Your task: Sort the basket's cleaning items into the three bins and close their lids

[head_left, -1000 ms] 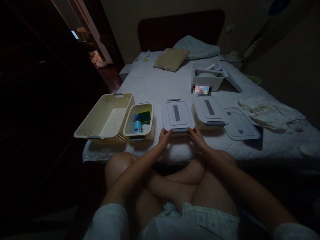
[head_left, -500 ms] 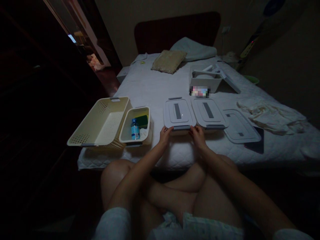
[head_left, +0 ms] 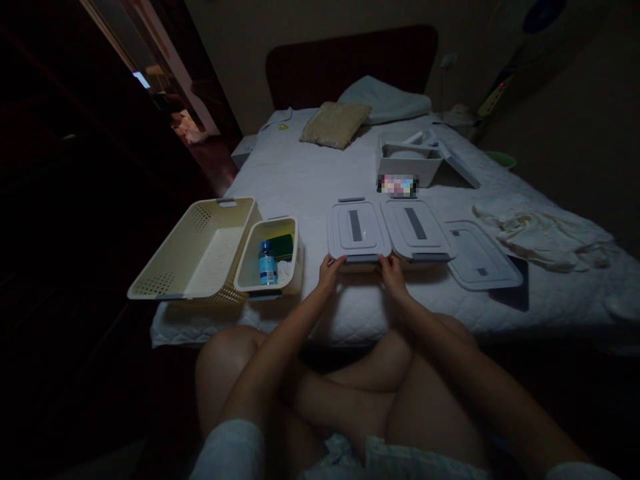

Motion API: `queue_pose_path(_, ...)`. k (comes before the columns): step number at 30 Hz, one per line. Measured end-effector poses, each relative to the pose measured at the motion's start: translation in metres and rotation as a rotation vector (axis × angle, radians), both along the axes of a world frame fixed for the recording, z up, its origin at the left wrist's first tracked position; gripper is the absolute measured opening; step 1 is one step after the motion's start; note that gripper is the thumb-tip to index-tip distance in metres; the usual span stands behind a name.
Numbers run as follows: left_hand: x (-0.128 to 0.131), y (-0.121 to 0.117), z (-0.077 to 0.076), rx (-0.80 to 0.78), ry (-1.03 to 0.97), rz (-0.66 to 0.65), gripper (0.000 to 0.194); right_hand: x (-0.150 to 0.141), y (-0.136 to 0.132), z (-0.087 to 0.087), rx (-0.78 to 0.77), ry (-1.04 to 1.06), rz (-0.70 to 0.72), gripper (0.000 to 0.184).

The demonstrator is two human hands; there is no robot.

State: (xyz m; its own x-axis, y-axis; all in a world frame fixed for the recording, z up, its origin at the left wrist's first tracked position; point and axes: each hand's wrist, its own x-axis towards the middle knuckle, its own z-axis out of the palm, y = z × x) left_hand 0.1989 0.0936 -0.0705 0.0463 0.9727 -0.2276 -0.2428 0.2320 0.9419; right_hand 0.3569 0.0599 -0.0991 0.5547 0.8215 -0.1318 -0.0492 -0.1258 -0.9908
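A lidded storage box (head_left: 373,235) with a grey handle and grey clips sits in front of me on the bed. My left hand (head_left: 331,272) grips its near left corner, and my right hand (head_left: 391,273) grips the near right corner. Both hands have their fingers curled at the rim beside the front clip; the fingertips under the edge are partly hidden. A second lidded box (head_left: 430,230) of the same kind stands against its right side. Right of that, a loose lid (head_left: 484,260) lies flat on the bed, over part of a dark flat thing (head_left: 520,285).
On the left are a large cream basket (head_left: 190,250) and an open bin (head_left: 300,257) holding a blue bottle (head_left: 267,265) and a green item. Farther back stand a pale box (head_left: 407,168) with things in it and a cushion (head_left: 334,125). Crumpled cloth (head_left: 535,237) lies right.
The view has shifted slightly, so the basket and bin appear a little lower and further left. Both hands stay at the same box corners, and the front clip looks slightly different in angle.
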Motion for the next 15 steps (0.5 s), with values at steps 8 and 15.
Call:
queue_pose_path(8,0.0028,0.0072,-0.0042,0.003,0.016,-0.001,0.028,-0.0003,0.0055,0.0034,-0.023,-0.038,-0.021,0.044)
queue_pose_path(15,-0.0011,0.0061,-0.0067,-0.001,0.05,-0.036,0.027,-0.0039,-0.0008,0.0023,0.064,-0.062,-0.005,0.049)
